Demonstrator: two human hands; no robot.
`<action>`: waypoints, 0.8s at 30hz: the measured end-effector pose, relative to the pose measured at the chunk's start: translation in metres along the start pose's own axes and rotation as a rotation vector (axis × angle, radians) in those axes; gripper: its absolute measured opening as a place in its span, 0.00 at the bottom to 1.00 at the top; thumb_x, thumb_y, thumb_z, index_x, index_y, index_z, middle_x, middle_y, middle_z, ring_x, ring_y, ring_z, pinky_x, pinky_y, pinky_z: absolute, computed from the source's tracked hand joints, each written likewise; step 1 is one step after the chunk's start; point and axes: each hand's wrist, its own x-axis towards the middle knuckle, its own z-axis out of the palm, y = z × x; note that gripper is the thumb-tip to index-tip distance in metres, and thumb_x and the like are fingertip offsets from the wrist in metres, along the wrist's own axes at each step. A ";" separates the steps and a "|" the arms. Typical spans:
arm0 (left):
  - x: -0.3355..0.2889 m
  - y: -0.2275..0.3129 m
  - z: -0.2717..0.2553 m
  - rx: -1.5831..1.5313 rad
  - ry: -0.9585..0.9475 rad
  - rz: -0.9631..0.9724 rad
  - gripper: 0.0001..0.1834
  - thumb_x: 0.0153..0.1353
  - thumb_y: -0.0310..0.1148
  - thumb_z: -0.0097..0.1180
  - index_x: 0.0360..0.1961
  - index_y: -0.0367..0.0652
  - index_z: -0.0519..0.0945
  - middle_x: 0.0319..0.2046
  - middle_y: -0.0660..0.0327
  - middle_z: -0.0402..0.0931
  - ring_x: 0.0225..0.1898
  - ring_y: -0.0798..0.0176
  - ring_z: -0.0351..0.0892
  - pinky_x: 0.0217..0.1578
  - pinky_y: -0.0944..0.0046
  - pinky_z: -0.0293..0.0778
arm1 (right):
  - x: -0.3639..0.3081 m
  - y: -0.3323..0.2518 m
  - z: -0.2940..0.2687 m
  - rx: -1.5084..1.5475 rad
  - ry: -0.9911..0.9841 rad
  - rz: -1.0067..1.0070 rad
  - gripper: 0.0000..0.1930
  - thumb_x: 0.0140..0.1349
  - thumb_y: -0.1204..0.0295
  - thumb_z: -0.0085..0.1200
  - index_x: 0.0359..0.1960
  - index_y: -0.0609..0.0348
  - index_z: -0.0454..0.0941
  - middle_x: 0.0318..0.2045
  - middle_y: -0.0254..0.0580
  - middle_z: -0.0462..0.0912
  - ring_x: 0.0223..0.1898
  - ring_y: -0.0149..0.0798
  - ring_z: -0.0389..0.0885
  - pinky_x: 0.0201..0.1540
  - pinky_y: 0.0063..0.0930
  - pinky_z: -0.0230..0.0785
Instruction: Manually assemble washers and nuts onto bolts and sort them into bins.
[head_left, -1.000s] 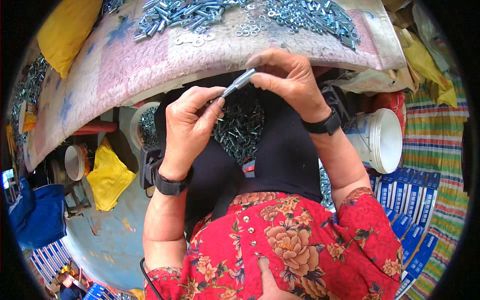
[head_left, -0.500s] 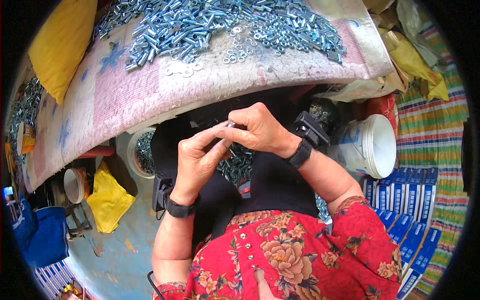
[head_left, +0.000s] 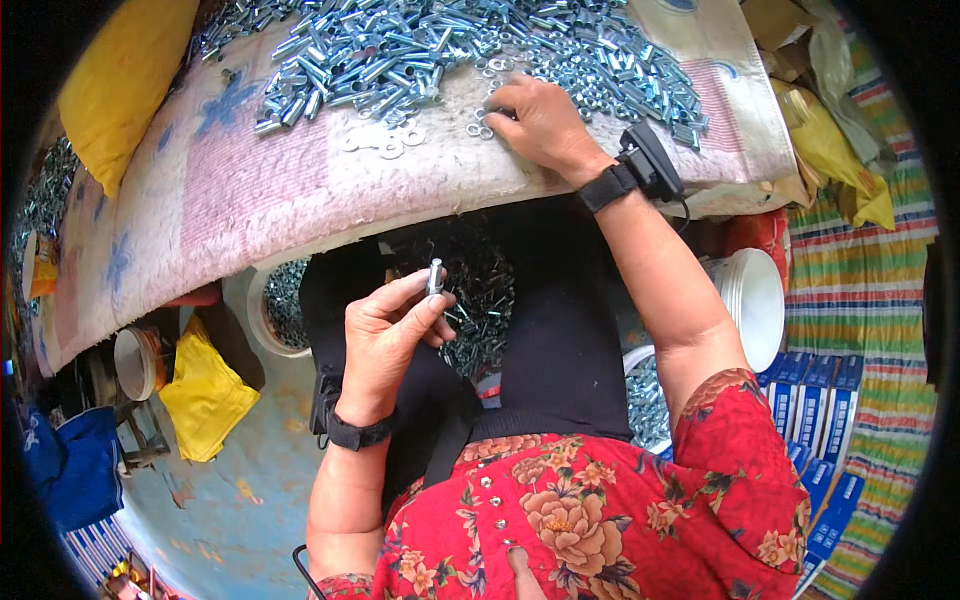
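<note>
Head view. A single bolt (head_left: 435,277) is held upright in the left hand (head_left: 385,340), pinched between the thumb and the fingertips (head_left: 425,290), above the lap and below the edge of the work surface. The left hand is closed on the bolt; a black wrist strap (head_left: 358,433) is worn below it.

The right hand (head_left: 540,122) is extended forward and laid palm down on the cloth-covered table (head_left: 250,190), with the fingers curled over a small group of washers (head_left: 480,125) at the near edge of the pile of bolts (head_left: 400,50). Whether a washer is gripped cannot be told. A black device (head_left: 650,160) is strapped to the right wrist.

The two hands are well apart. More loose washers (head_left: 385,143) are seen on the cloth to the left of the right hand. A white bucket (head_left: 750,300) is placed to the right of the lap, and a yellow bag (head_left: 205,390) lies on the floor to the left.
</note>
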 end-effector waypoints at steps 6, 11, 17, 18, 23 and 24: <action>0.002 -0.005 -0.003 -0.008 0.010 -0.016 0.15 0.55 0.29 0.57 0.44 0.36 0.77 0.30 0.58 0.79 0.22 0.70 0.77 0.22 0.74 0.70 | -0.004 -0.008 0.006 0.000 0.086 -0.029 0.07 0.49 0.72 0.54 0.28 0.60 0.74 0.24 0.45 0.74 0.29 0.49 0.75 0.32 0.36 0.69; 0.005 -0.001 -0.002 -0.010 0.021 -0.009 0.15 0.55 0.29 0.56 0.45 0.36 0.76 0.30 0.58 0.80 0.22 0.70 0.77 0.22 0.74 0.70 | -0.004 -0.016 0.008 -0.094 0.088 -0.097 0.08 0.50 0.74 0.51 0.33 0.60 0.74 0.28 0.48 0.76 0.31 0.50 0.76 0.33 0.37 0.70; 0.006 0.001 -0.001 0.006 0.029 0.056 0.16 0.56 0.30 0.56 0.46 0.36 0.76 0.30 0.57 0.80 0.22 0.70 0.77 0.22 0.75 0.70 | 0.003 -0.009 0.002 -0.026 0.251 -0.153 0.10 0.52 0.80 0.47 0.36 0.61 0.76 0.28 0.45 0.79 0.28 0.43 0.78 0.31 0.29 0.70; 0.006 0.002 0.000 0.004 0.039 0.049 0.16 0.56 0.30 0.56 0.46 0.36 0.76 0.30 0.57 0.80 0.22 0.70 0.77 0.22 0.75 0.70 | 0.001 -0.013 -0.003 0.221 0.215 0.000 0.09 0.53 0.79 0.48 0.36 0.62 0.76 0.26 0.38 0.78 0.27 0.35 0.77 0.30 0.24 0.69; 0.009 0.007 0.009 0.050 0.037 0.121 0.16 0.56 0.28 0.56 0.46 0.36 0.76 0.30 0.58 0.79 0.23 0.72 0.76 0.23 0.75 0.70 | -0.041 -0.080 -0.032 1.014 -0.065 0.135 0.09 0.52 0.81 0.49 0.35 0.62 0.80 0.23 0.28 0.75 0.25 0.18 0.69 0.27 0.13 0.62; 0.011 0.006 0.012 0.052 0.037 0.114 0.16 0.56 0.28 0.56 0.46 0.36 0.76 0.30 0.58 0.79 0.23 0.72 0.76 0.23 0.75 0.70 | -0.051 -0.084 -0.030 1.055 -0.095 0.151 0.09 0.52 0.81 0.49 0.34 0.62 0.80 0.24 0.27 0.75 0.25 0.18 0.69 0.27 0.12 0.61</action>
